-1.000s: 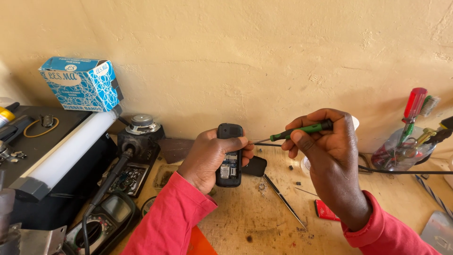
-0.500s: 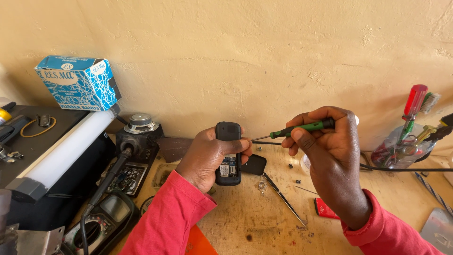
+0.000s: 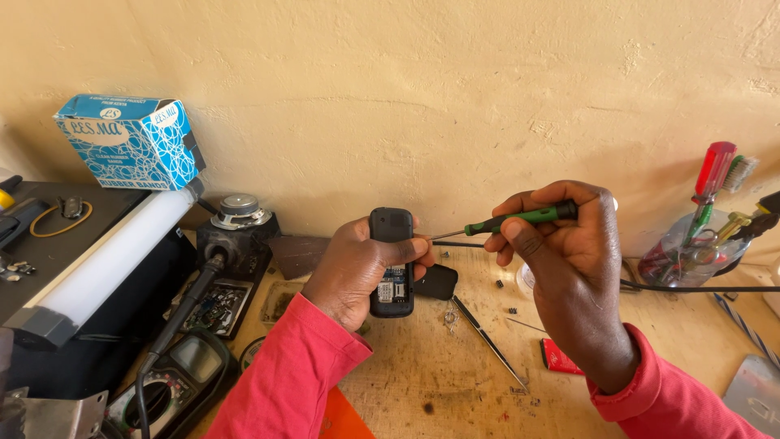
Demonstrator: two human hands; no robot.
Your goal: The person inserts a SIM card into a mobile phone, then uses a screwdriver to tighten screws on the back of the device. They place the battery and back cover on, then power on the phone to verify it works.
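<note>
Beyond the right hand's grip, the screwdriver tip possibly meets the phone, whose left edge hides under the left hand's fingers.

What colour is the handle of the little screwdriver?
Green with a black tip, on the screwdriver in the right hand, head view.

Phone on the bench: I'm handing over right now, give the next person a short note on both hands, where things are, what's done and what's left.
Left hand: closed round the small black phone, held upright above the wooden bench, back cover off, insides showing.
Right hand: pinching the green-handled screwdriver, tip pointing at the phone's upper right edge; contact unclear.
Nearby: a dark cover piece lies beside the phone, tweezers and small loose screws on the bench.
Done: back opened.
Left: whatever screws remain in the body; their number cannot be seen.
</note>
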